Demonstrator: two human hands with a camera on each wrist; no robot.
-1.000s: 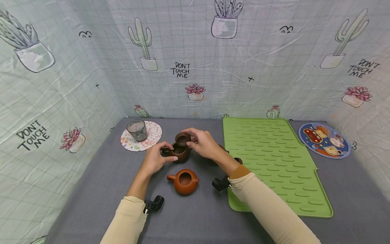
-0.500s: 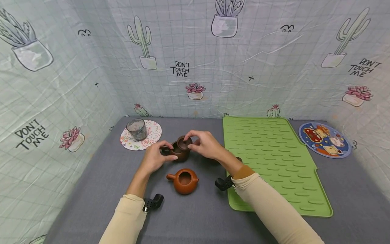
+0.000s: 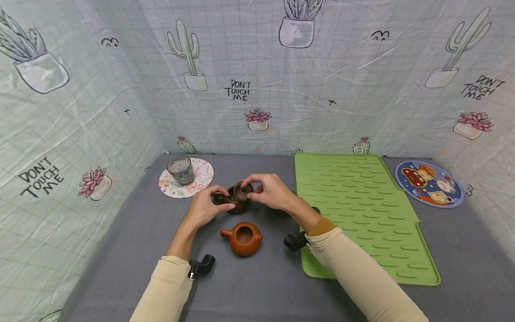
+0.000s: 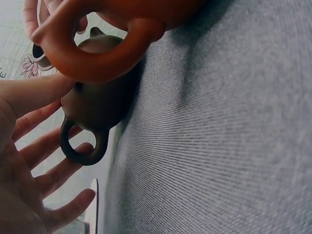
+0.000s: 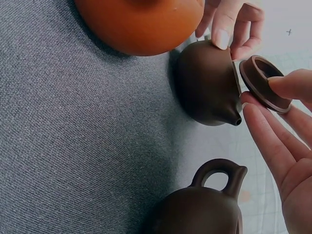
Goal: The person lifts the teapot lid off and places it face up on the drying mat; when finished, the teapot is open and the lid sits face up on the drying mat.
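In the head view my left hand (image 3: 204, 208) steadies a dark brown teapot (image 3: 239, 208), thumb on its near side and a finger across the far side. The left wrist view shows its other fingers spread around the looped handle (image 4: 87, 158). My right hand (image 3: 273, 192) pinches a small round brown lid (image 5: 262, 84) by its edge between thumb and fingers. Held tilted, the lid is just above the pot's opening, near the spout (image 5: 231, 116). Whether lid and rim touch, I cannot tell. Nearer to me stands a lidless orange teapot (image 3: 246, 248).
Another dark teapot (image 5: 200, 212) is mostly hidden behind my right forearm in the head view. A green ridged mat (image 3: 362, 223) lies to the right, a blue patterned coaster (image 3: 450, 199) beyond it. Back left, a glass (image 3: 182, 172) stands on a floral coaster (image 3: 206, 172).
My right hand has lowered the lid slightly and tilted it differently over the teapot. The left hand stays on the pot, and the orange teapot has not moved.
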